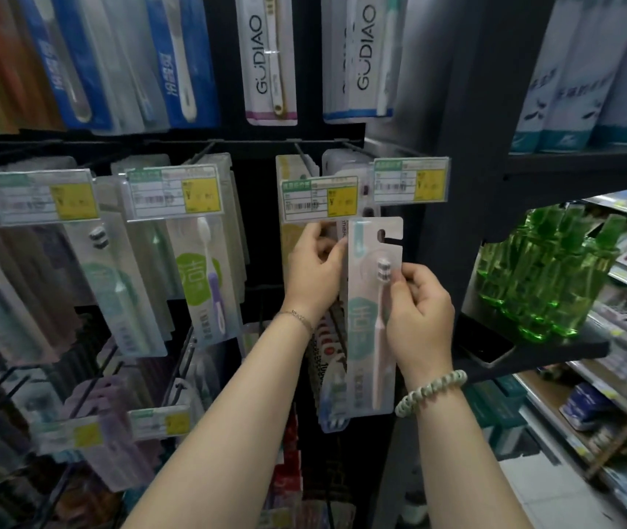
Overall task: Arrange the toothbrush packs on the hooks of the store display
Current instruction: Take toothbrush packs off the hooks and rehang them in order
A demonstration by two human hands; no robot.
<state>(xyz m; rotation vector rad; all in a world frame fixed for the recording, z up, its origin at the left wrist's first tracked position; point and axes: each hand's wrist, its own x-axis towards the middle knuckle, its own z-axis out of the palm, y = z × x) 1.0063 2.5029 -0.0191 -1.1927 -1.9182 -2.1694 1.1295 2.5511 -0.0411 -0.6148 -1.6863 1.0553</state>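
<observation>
Pale pink toothbrush pack point(366, 337) pinched by right hand point(418, 313) | left hand point(314, 271) grips hanging packs point(327, 376) | GUDIAO packs point(270, 59) above

To your right you had green bottles point(544, 276) crowded on a dark shelf point(556, 358), a phone point(489, 347) just beside them, and white-and-teal packs point(586, 89) above.

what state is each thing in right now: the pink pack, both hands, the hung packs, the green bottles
pink pack, off any hook, held upright, hang slot empty
right hand, fingers pinch the pink pack's right edge
left hand, fingers curled on the hung packs beside it
hung packs, hanging behind a price tag
green bottles, standing on the dark shelf
</observation>
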